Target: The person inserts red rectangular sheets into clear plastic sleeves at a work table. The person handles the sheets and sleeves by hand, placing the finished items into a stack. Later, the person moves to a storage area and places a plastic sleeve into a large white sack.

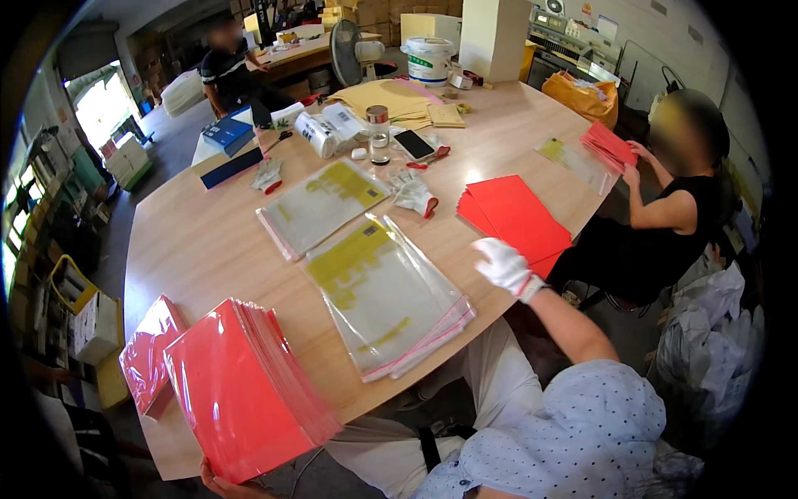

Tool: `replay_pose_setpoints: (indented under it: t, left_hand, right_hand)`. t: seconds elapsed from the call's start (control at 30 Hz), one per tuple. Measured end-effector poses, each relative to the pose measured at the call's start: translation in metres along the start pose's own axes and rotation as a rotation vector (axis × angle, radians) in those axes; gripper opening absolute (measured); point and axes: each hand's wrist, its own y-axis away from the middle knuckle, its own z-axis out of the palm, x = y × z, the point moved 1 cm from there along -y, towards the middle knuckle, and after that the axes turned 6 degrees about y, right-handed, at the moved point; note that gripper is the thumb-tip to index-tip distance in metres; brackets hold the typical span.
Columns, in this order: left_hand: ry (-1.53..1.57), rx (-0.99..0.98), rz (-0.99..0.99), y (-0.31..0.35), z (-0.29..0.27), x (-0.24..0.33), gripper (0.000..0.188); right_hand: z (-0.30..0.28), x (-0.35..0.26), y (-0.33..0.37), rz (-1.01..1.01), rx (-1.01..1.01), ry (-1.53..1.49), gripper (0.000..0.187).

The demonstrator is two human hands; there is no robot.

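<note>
At the front left of the table, my left hand point(226, 486) grips the near corner of a stack of red sheets in clear plastic sleeves point(237, 378); the picture's lower edge cuts off part of that hand. My right hand point(503, 268), in a white glove, is in the air beside a fanned pile of red card envelopes point(519, 218). Its fingers are stretched leftward, slightly blurred, with nothing visible in them. Between my hands lies a pile of clear plastic bags with yellow-green print point(386, 291). A second bag pile point(324, 204) lies behind it.
Another wrapped red pack point(154, 349) lies far left. Gloves point(413, 193), a phone point(414, 145), a glass jar point(377, 135), yellow sheets point(386, 103) and a white bucket point(429, 61) stand or lie farther back. At right, a co-worker point(694, 183) holds red envelopes. Another person sits behind.
</note>
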Motion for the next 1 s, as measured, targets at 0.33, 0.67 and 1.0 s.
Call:
replay_pose_setpoints:
  t: [0.33, 0.67, 1.0]
  left_hand:
    - [-0.269, -0.043, 0.409, -0.022, -0.017, 0.065, 0.050]
    - [0.305, -1.200, 0.179, 0.124, 0.175, 0.216, 0.035]
    - [-0.315, -1.364, 0.460, 0.189, 0.253, 0.150, 0.018]
  right_hand:
    - [-0.034, 0.094, 0.047, 0.184, -0.138, 0.246, 0.011]
    - [-0.093, -0.001, 0.142, -0.186, -0.037, -0.087, 0.026]
    - [-0.036, 0.069, 0.174, 0.982, 0.129, -1.480, 0.020]
